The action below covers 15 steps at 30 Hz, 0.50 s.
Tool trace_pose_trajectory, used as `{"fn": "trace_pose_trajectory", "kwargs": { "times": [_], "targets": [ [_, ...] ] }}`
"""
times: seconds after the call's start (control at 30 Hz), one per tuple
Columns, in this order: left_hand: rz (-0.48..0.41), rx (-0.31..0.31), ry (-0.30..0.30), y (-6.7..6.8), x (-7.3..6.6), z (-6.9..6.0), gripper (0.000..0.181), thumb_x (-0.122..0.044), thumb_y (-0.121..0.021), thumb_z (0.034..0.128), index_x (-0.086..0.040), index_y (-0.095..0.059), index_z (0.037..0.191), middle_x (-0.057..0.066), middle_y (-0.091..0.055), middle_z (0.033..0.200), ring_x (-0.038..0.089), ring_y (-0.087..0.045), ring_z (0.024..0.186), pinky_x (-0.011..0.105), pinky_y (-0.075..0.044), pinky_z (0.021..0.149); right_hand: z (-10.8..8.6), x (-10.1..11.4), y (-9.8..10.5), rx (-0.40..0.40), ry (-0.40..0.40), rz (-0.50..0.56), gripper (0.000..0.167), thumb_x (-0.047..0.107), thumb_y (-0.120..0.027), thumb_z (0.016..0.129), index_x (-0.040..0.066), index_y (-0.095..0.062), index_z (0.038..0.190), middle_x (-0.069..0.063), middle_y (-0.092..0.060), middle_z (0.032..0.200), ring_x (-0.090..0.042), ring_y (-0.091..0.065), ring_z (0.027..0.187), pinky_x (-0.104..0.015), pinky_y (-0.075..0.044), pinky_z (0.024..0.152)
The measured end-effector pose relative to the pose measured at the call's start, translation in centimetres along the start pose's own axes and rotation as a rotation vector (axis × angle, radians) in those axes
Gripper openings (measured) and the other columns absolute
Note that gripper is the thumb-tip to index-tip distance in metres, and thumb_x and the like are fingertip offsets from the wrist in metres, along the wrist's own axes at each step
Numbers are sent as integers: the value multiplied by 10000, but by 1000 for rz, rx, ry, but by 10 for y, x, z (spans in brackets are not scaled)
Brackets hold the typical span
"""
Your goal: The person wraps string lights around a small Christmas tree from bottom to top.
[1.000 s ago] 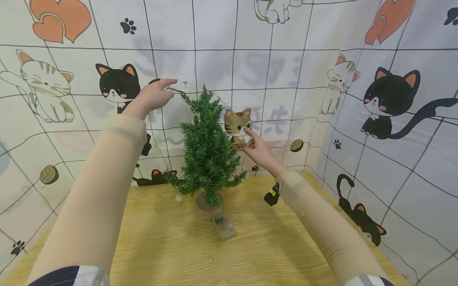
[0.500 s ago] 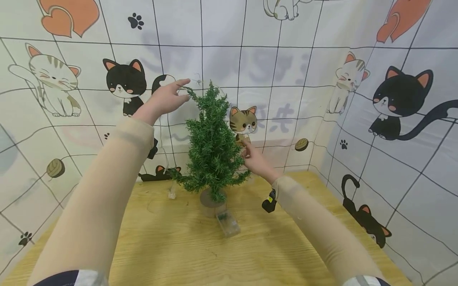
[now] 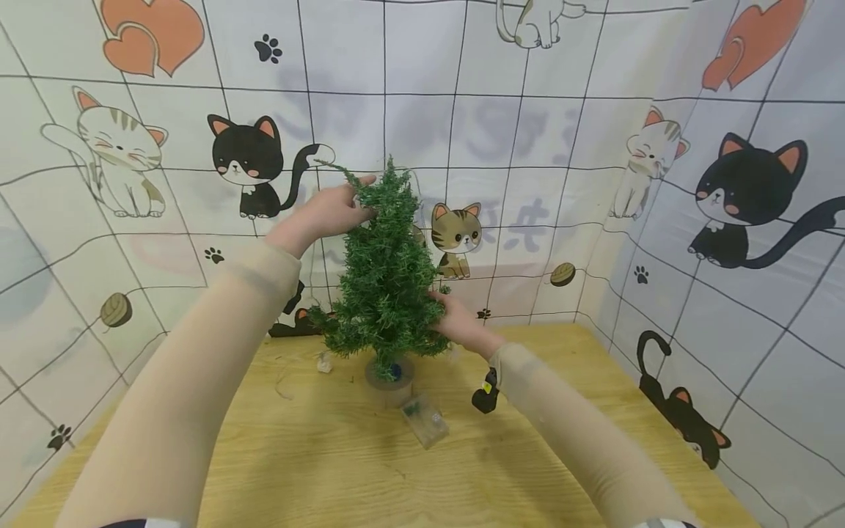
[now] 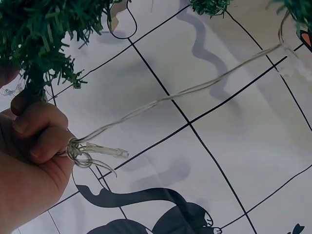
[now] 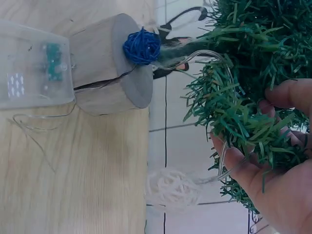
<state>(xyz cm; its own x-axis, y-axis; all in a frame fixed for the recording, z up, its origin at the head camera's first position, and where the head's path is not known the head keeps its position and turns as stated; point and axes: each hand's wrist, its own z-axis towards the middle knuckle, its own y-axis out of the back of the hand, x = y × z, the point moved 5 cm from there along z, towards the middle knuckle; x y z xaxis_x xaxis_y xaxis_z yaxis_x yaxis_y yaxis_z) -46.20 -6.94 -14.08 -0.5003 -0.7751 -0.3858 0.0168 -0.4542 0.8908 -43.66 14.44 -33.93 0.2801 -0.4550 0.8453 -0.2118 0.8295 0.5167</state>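
Note:
A small artificial Christmas tree (image 3: pixel 389 286) stands upright on a round wooden base (image 3: pixel 388 394). My left hand (image 3: pixel 330 211) is at its upper left side. In the left wrist view its curled fingers hold a thin string-light wire (image 4: pixel 195 90), with a looped knot and a clear bulb (image 4: pixel 108 150) sticking out. Low on the right side, my right hand (image 3: pixel 460 323) grips a green branch (image 5: pixel 226 117), thumb and fingers on either side, its fingertips partly hidden by needles. Clear wire runs along that branch.
A clear plastic battery box (image 3: pixel 425 421) lies against the base on the wooden table (image 3: pixel 317 469). A blue ball (image 5: pixel 142 46) sits by the trunk, and a white woven ball (image 5: pixel 174 188) hangs near the branch. A cat-print sheet (image 3: pixel 422 59) stands behind.
My left hand has moved right and down from the top branch tip to the tree's upper side. My right hand has moved down and left into the lower right branches.

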Motion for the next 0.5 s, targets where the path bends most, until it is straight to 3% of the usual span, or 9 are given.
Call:
{"fn": "trace_pose_trajectory", "kwargs": {
  "times": [0.07,0.2,0.3,0.4,0.5],
  "targets": [
    [9,-5,-14,1,-2,-1,652,-339,-507,983,-249,-211,1557,-39,-323,499,94,-233,398,281,-300,458,-1,3,-4,7,2,-5,690,-89,-588,890,21,-294,1505,-240,-374,1472,-87,-303,430,-279,-339,500],
    [18,-1,-19,4,0,-6,632,-294,-496,987,-255,-219,1553,-57,-298,454,90,-224,377,267,-287,440,-5,11,-12,-7,-8,3,663,-51,-626,891,17,-338,1485,-203,-370,1485,-136,-485,567,-308,-434,640],
    [1,6,-8,5,4,-10,630,-245,-493,990,-269,-212,1554,-55,-293,454,90,-235,377,262,-293,442,-10,17,-20,-25,-20,-12,658,-25,-652,885,22,-365,1475,-192,-332,1512,-270,-621,914,-371,-493,828],
    [-27,15,15,8,10,-16,645,-186,-486,989,-303,-196,1553,-54,-281,457,97,-242,382,265,-298,447,-15,23,-30,-47,-16,-26,659,2,-672,879,18,-379,1469,-198,-350,1500,-376,-505,1210,-456,-468,934],
    [-40,23,42,11,13,-21,678,-135,-484,980,-346,-185,1550,-49,-289,476,111,-286,403,285,-330,473,-22,28,-38,-57,-16,-21,671,14,-672,877,22,-370,1476,-194,-398,1463,-346,-514,1195,-424,-494,878]
  ]
}}
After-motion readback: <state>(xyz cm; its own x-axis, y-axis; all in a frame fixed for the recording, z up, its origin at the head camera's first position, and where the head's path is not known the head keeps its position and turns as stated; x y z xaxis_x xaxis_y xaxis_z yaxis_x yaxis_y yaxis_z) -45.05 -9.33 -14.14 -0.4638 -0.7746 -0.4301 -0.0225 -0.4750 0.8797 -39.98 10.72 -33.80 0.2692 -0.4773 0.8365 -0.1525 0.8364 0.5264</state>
